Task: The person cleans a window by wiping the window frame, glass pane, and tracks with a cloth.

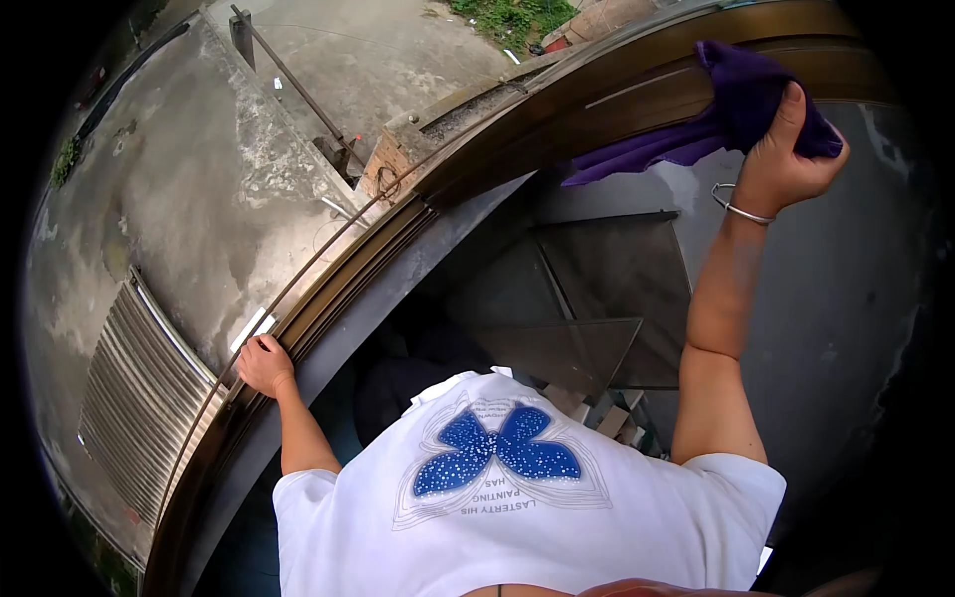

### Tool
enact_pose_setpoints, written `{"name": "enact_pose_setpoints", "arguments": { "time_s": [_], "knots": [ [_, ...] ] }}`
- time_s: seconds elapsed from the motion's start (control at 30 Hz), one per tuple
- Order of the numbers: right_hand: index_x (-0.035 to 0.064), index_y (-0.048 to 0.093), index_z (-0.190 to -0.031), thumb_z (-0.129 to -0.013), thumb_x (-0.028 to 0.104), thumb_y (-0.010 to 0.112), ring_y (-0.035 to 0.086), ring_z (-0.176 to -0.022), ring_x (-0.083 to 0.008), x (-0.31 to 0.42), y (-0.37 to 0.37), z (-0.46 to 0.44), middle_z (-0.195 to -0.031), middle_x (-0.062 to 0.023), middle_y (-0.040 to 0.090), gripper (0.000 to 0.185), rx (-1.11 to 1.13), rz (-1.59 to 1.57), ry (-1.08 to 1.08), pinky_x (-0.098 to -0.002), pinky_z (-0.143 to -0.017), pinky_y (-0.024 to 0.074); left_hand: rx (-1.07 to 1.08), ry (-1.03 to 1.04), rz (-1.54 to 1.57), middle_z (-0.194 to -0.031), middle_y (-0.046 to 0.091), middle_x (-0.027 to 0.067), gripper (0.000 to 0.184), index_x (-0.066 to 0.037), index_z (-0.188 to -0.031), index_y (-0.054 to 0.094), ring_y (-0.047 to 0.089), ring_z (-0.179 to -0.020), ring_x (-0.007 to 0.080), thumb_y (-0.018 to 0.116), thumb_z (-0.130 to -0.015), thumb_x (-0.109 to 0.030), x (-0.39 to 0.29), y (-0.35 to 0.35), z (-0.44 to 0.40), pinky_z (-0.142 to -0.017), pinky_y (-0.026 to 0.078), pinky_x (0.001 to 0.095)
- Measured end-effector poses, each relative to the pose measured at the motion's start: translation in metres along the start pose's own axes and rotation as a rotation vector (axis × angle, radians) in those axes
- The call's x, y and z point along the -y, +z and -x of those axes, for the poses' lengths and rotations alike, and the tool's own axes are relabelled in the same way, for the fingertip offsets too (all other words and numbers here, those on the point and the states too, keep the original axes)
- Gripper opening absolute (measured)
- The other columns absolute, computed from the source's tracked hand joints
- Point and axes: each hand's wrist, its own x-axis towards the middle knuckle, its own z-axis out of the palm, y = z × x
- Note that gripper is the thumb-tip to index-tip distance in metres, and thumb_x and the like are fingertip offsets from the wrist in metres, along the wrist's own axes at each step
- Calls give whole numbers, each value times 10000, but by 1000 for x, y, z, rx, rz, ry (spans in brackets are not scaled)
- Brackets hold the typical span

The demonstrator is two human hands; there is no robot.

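In my right hand [801,164] a purple cloth [741,95] is bunched, with my thumb on top of it. It lies against the brown window frame [597,99], and a loose end trails to the left along the frame's lower edge. A silver bangle [744,207] circles my right wrist. My left hand [265,365] is closed over the outer edge of the brown window sill track [363,254], its fingertips partly hidden. Beyond those fingers is a small white piece [253,328].
Outside and below lie a concrete yard [129,209], a corrugated metal sheet [149,398] and a brick pillar [390,159]. A thin rod [318,254] runs along the sill's outside. Indoors, dark mesh panels [617,269] lean near several boxes [617,418].
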Motion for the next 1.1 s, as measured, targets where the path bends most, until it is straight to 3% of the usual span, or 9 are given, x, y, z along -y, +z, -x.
{"name": "enact_pose_setpoints", "arguments": {
  "time_s": [0.03, 0.07, 0.13, 0.27, 0.53, 0.77, 1.0, 1.07, 1.1],
  "knots": [
    [49, 545, -793, -744, 276, 826, 582, -674, -141, 8, -1, -45, -765, -27, 600, 364, -23, -114, 4, -287, -625, 482, 2, -10, -9, -935, 654, 43, 265, -123, -872, 673, 573, -943, 262, 497, -884, -320, 0, 1, 1, -844, 437, 405],
    [-66, 590, -796, -771, 173, 807, 610, -650, -135, 7, 5, -88, -775, -102, 669, 324, -183, -264, -68, -270, -620, 533, -5, -7, 0, -935, 654, 43, 265, -123, -872, 673, 573, -943, 262, 497, -884, -320, 1, 1, 2, -844, 437, 405],
    [-18, 615, -865, -765, 187, 788, 607, -682, -159, -52, -18, -198, -797, -68, 661, 286, -173, 102, -362, -318, -663, 510, 1, 8, -35, -936, 654, 43, 264, -120, -874, 670, 575, -945, 258, 498, -885, -320, 3, 3, 1, -842, 439, 403],
    [-23, 588, -897, -776, 232, 753, 583, -719, -218, -18, -11, -284, -824, -101, 627, 327, -214, 374, -684, -365, -677, 486, -65, 21, -55, -878, 656, 43, 235, -119, -846, 660, 596, -900, 258, 519, -884, -304, 4, 7, 2, -796, 455, 411],
    [-33, 534, -961, -800, 323, 683, 535, -791, -335, 18, -6, -345, -877, -168, 559, 418, -228, 630, -970, -459, -706, 437, -94, 42, -51, -874, 639, 53, 214, -108, -811, 630, 584, -860, 268, 518, -887, -275, 3, 1, 1, -757, 458, 412],
    [-41, 487, -1018, -821, 402, 621, 494, -855, -437, 18, -14, -350, -923, -227, 500, 503, -238, 745, -1080, -542, -732, 394, -48, 20, -32, -874, 628, 52, 216, -119, -838, 636, 574, -881, 271, 508, -896, -282, 3, 1, 1, -768, 453, 412],
    [12, 497, -949, -762, 423, 670, 490, -832, -400, 26, -4, -248, -885, -187, 502, 483, 217, 589, -1082, -508, -752, 382, -38, 11, -22, -894, 639, 47, 218, -122, -834, 646, 577, -889, 262, 512, -896, -282, 4, 0, 1, -775, 451, 401],
    [65, 638, -893, -752, 194, 780, 589, -716, -172, 47, -2, -199, -794, -9, 634, 239, 394, 550, -1071, -319, -709, 449, -37, 7, -33, -886, 639, 49, 219, -121, -834, 649, 578, -890, 263, 514, -895, -283, 2, -1, 1, -776, 451, 402],
    [95, 629, -883, -739, 199, 775, 565, -729, -183, 42, 3, -173, -790, 1, 605, 230, 403, 461, -1026, -318, -718, 414, -36, 0, -45, -878, 640, 51, 220, -121, -833, 651, 578, -890, 263, 515, -894, -283, 1, -1, 0, -777, 451, 403]
  ]
}}
